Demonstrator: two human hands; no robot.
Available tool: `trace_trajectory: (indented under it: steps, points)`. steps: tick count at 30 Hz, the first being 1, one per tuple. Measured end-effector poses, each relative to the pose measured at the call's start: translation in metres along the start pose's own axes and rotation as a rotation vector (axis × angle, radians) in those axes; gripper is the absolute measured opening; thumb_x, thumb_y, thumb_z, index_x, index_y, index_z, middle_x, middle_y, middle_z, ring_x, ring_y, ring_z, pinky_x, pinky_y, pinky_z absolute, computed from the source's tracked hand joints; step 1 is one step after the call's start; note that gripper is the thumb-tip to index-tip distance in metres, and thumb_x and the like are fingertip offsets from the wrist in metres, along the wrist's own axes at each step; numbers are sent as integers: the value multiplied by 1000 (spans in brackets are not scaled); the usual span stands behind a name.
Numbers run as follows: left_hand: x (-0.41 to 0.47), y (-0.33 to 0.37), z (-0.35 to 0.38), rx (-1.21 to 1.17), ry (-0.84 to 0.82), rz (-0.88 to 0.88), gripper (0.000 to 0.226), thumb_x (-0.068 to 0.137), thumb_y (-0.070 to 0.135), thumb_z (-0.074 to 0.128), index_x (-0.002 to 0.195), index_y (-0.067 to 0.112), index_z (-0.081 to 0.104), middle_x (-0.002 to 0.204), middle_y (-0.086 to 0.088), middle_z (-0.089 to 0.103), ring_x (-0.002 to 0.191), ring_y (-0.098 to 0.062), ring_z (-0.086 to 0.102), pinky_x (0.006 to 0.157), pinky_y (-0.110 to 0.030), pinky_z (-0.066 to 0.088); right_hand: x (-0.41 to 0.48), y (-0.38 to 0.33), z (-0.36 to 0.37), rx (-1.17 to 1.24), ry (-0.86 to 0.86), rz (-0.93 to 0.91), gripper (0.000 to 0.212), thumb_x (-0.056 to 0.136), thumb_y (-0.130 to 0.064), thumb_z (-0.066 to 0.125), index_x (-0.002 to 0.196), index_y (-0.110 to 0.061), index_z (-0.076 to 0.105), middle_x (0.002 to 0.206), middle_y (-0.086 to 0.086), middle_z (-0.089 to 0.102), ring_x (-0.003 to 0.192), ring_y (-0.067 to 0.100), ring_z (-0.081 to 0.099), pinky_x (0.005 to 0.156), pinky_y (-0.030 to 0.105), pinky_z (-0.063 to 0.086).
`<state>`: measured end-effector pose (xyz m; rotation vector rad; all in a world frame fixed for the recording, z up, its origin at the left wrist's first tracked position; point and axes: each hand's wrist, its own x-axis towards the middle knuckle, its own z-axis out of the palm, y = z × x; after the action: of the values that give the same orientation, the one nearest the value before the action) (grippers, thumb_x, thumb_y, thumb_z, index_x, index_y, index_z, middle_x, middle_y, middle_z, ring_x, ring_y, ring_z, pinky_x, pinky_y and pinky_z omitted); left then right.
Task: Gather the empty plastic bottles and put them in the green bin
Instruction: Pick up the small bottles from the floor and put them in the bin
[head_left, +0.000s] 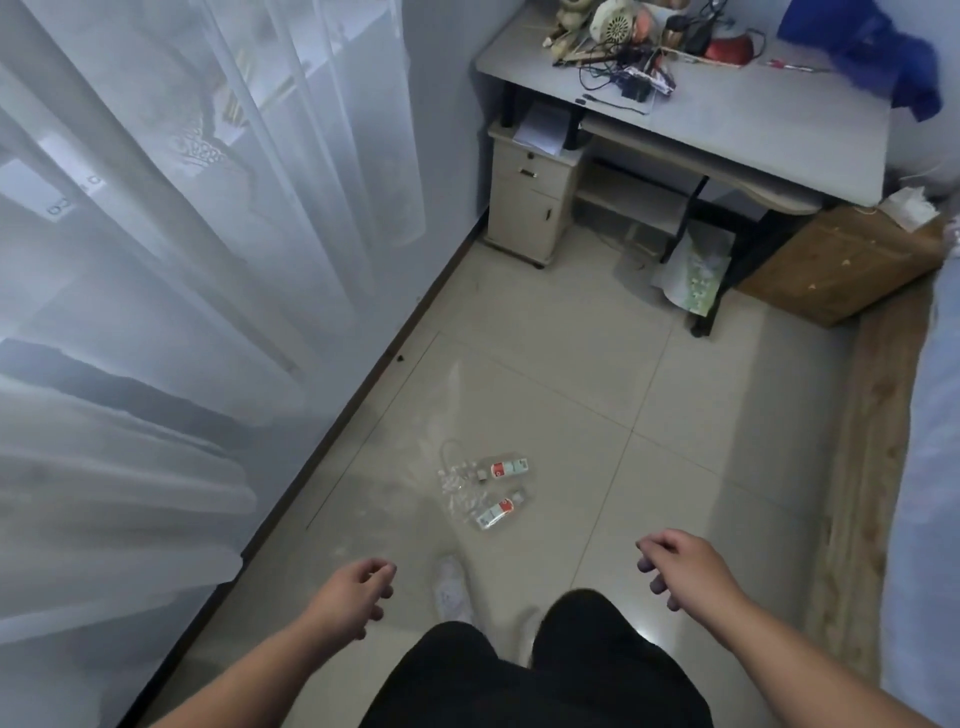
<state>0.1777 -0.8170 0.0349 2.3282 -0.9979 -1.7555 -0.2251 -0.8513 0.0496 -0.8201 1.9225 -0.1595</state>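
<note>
You're at the gathering step, left hand (353, 592) and right hand (680, 569) both empty with fingers loosely curled, so crouch toward the bottles (485, 491) on the floor (597, 374).

Pale glossy floor tiles (545, 374) ran to a dark skirting board. Sheer white curtains (156, 260) hung along the left. A cluttered grey desk (753, 119) stood at the far wall, a cream drawer unit (530, 208) beneath, a wooden cabinet (841, 265) beside it.
</note>
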Motion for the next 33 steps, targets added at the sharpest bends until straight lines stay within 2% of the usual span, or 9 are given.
trace_trajectory:
  steps: [7, 11, 16, 20, 23, 26, 28, 30, 33]
  points:
    - [36, 42, 24, -60, 48, -59, 24, 105, 31, 48, 121, 22, 64, 106, -4, 70, 85, -21, 66, 62, -27, 47, 83, -90, -16, -119, -149, -88, 16, 96, -23, 60, 92, -16, 74, 86, 6, 76, 58, 16, 63, 48, 29, 47]
    - [62, 57, 56, -187, 123, -119, 24, 105, 30, 49, 122, 22, 64, 105, -1, 70, 87, -18, 67, 62, -25, 49, 159, -130, -17, -216, -276, -107, 16, 97, -21, 60, 95, -12, 74, 89, 11, 76, 60, 19, 62, 51, 31, 47]
    - [91, 74, 100, -382, 213, -216, 19, 103, 29, 52, 114, 24, 66, 102, -2, 72, 79, -20, 68, 58, -27, 46, 234, -172, -12, -462, -431, -173, 16, 97, -21, 59, 96, -11, 71, 92, 13, 75, 62, 21, 61, 51, 31, 45]
    - [114, 78, 137, -480, 236, -228, 15, 100, 34, 53, 104, 32, 67, 99, 3, 73, 81, -18, 71, 63, -30, 49, 277, -193, 7, -639, -475, -204, 14, 95, -21, 60, 95, -12, 71, 95, 13, 75, 62, 21, 59, 52, 30, 44]
    - [150, 65, 172, -468, 149, -234, 17, 99, 40, 52, 110, 37, 65, 104, 10, 70, 89, -17, 71, 63, -29, 48, 316, -192, 43, -780, -519, -241, 14, 94, -20, 62, 96, -9, 71, 92, 12, 72, 66, 22, 59, 53, 30, 45]
    - [207, 43, 205, -369, 108, -216, 27, 99, 45, 50, 119, 36, 66, 108, 10, 69, 100, -15, 67, 78, -32, 49, 362, -177, 94, -872, -523, -278, 15, 90, -22, 66, 95, -10, 72, 88, 11, 70, 68, 24, 59, 54, 33, 49]
    - [269, 20, 233, -303, 73, -219, 30, 99, 43, 49, 122, 34, 65, 116, 8, 70, 108, -16, 64, 88, -33, 49, 405, -155, 139, -946, -534, -320, 14, 88, -25, 68, 94, -13, 73, 89, 11, 71, 70, 26, 61, 57, 37, 54]
    - [332, 0, 262, -219, 28, -209, 37, 99, 43, 47, 131, 30, 61, 128, 3, 66, 116, -19, 62, 89, -31, 46, 446, -127, 186, -994, -554, -343, 12, 87, -26, 69, 92, -15, 72, 88, 10, 70, 70, 26, 62, 60, 38, 57]
    - [437, -29, 306, -120, 33, -174, 40, 98, 40, 49, 135, 30, 58, 137, -1, 60, 121, -22, 60, 98, -36, 48, 523, -73, 261, -1106, -579, -392, 8, 85, -25, 70, 86, -17, 72, 81, 9, 69, 63, 24, 63, 57, 35, 55]
